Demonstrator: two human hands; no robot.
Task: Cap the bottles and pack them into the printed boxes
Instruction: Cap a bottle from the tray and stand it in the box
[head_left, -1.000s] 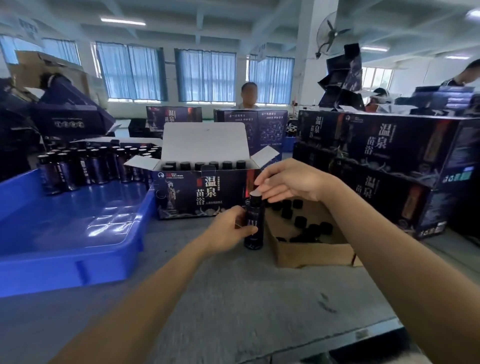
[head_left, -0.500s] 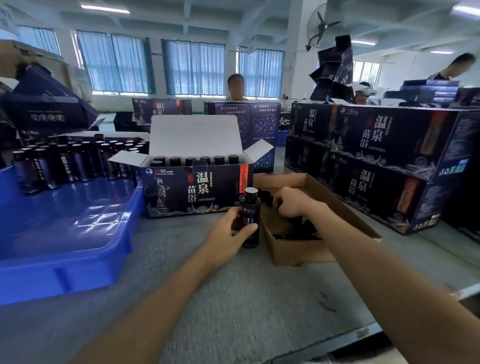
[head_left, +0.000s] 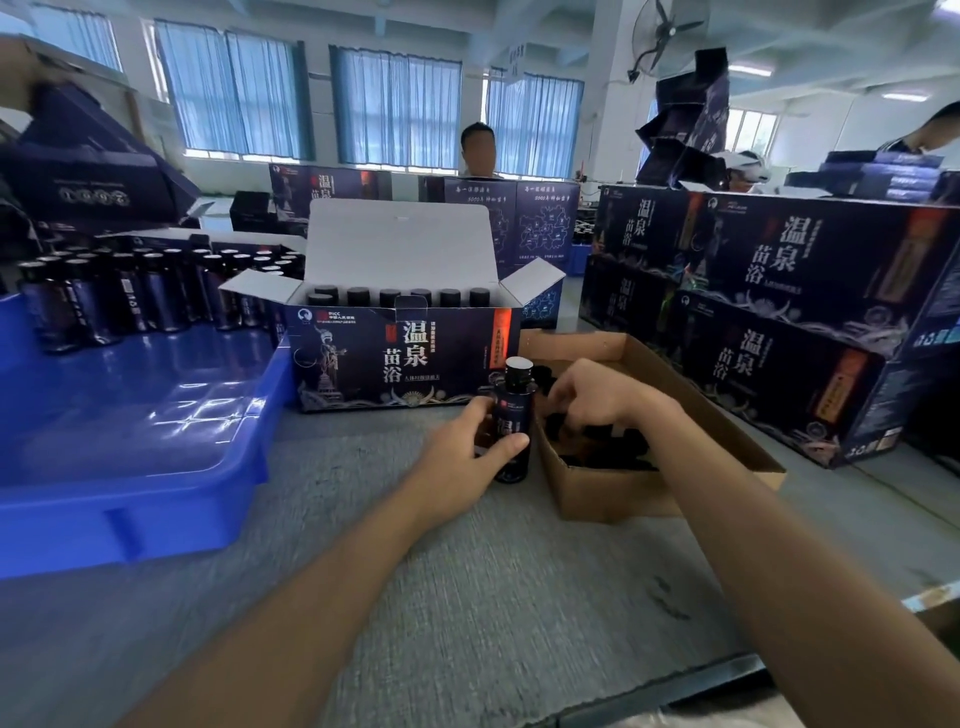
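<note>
My left hand (head_left: 462, 457) grips a small dark bottle (head_left: 511, 415) that stands upright on the grey table, with a black cap on its neck. My right hand (head_left: 597, 397) reaches into the brown cardboard box (head_left: 623, 499) just right of the bottle. Its fingers curl down among the loose black caps (head_left: 608, 447); whether they pinch one is hidden. Behind the bottle stands the open printed box (head_left: 405, 364), lid flap up, with a row of capped bottles (head_left: 389, 297) along its back.
A blue tray (head_left: 130, 499) sits at the left, with several dark bottles (head_left: 130, 296) standing at its far end. Closed printed boxes (head_left: 779, 322) are stacked at the right. A person (head_left: 478, 150) stands across the table behind more boxes.
My right hand left the top of the bottle and dropped into the cardboard box of caps. My left hand kept its hold on the bottle.
</note>
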